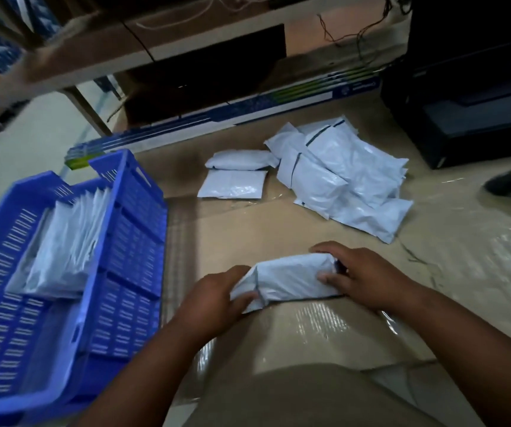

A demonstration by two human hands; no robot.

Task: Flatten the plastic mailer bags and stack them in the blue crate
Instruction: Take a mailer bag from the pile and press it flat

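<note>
While the left hand grips one end of a puffy white mailer bag and the right hand clasps the other, the bag rests on the cardboard-covered tabletop. To the left, the blue crate holds flattened bags; a loose pile lies beyond.

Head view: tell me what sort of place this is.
Probably a packing or dispatch area in a small warehouse or shop. A pile of white mailer bags lies on a cardboard-covered worktop, a blue crate holds stacked mailers, and both hands work another bag.
</note>
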